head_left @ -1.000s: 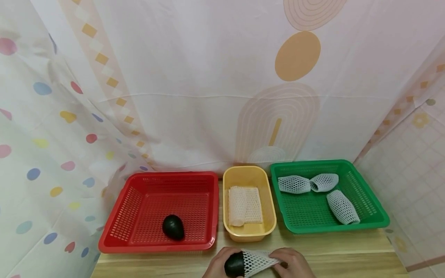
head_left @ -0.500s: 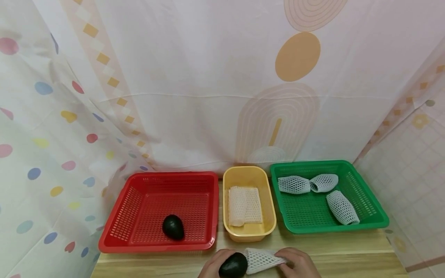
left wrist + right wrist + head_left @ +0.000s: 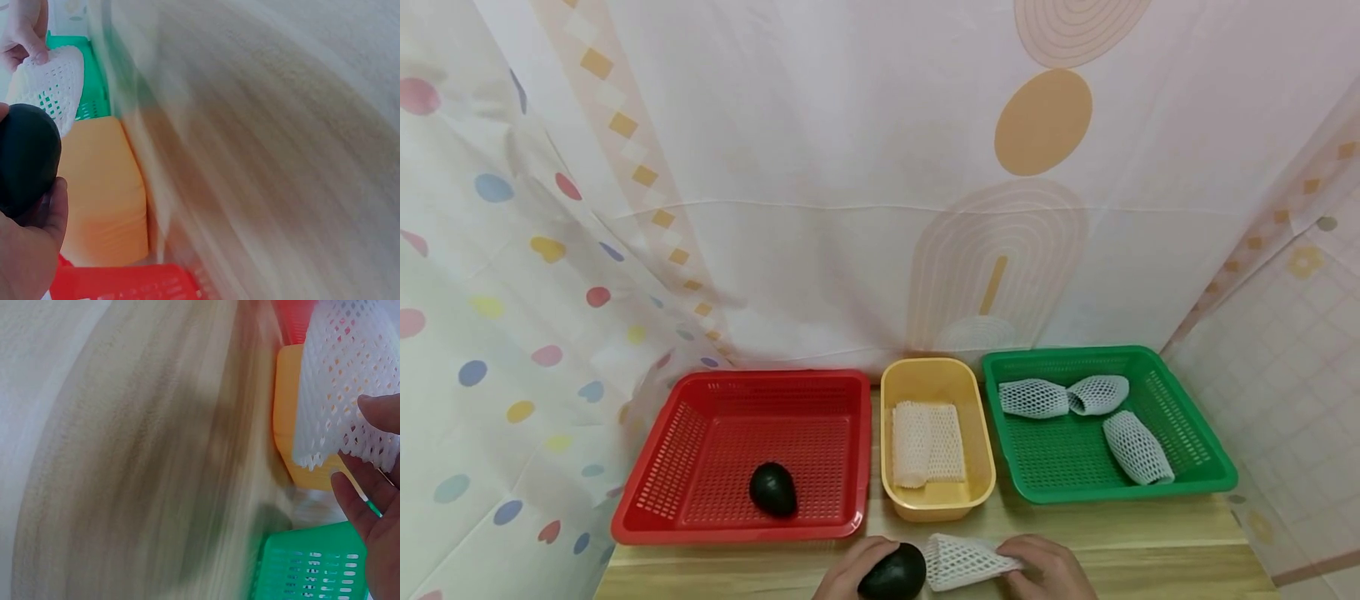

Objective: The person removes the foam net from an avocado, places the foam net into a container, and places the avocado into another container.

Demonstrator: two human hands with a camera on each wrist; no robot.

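At the bottom of the head view, my left hand [image 3: 848, 573] grips a dark, smooth avocado [image 3: 895, 572]. Just to its right is a white foam net sleeve [image 3: 962, 563], its wide mouth facing the avocado. My right hand [image 3: 1049, 570] pinches the sleeve's narrow far end. In the left wrist view the avocado [image 3: 26, 159] is bare, its end overlapping the sleeve [image 3: 59, 78]. From the right wrist, the thumb shows on one face of the sleeve [image 3: 340, 381], the other fingers behind it.
A red basket [image 3: 730, 533] at left holds another avocado [image 3: 772, 490]. In the middle, a yellow bin [image 3: 937, 502] contains foam sleeves [image 3: 913, 446]. A green basket [image 3: 1127, 496] at right holds several net-covered pieces [image 3: 1138, 447]. Patterned curtains [image 3: 820, 250] hang behind the wooden table [image 3: 1165, 542].
The avocado, partly inside the sleeve a second ago, has come out of it. My left hand moved left with the avocado, while my right hand shifted slightly right with the sleeve.
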